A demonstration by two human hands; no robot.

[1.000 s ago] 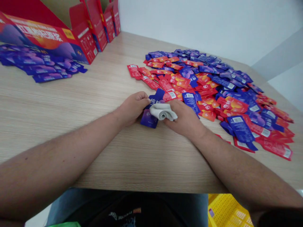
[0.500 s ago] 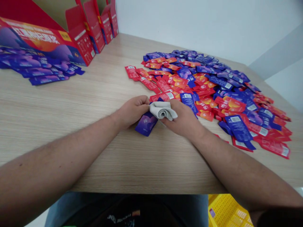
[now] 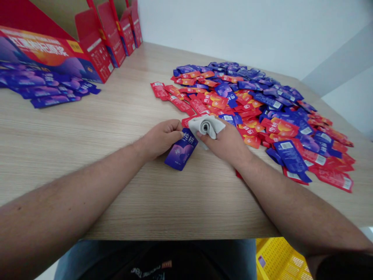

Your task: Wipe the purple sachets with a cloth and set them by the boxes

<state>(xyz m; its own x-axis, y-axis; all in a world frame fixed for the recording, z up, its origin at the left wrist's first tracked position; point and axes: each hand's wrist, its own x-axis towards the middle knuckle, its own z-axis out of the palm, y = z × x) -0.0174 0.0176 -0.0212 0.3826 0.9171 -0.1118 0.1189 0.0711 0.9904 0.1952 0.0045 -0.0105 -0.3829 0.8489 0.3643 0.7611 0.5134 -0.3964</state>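
Purple sachet (image 3: 178, 154) slants down-left, left grip (image 3: 160, 139) clamped on its top, right grip (image 3: 224, 144) on folded cloth (image 3: 205, 126).

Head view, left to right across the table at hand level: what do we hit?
Loose purple sachets → left hand → purple sachet → rolled grey cloth → right hand → blue sachet → red sachet

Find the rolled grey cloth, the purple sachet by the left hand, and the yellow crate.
Rolled grey cloth (image 3: 208, 122), head view, top fold
Purple sachet (image 3: 178, 155), head view, lower printed face
Yellow crate (image 3: 279, 256), head view, perforated wall
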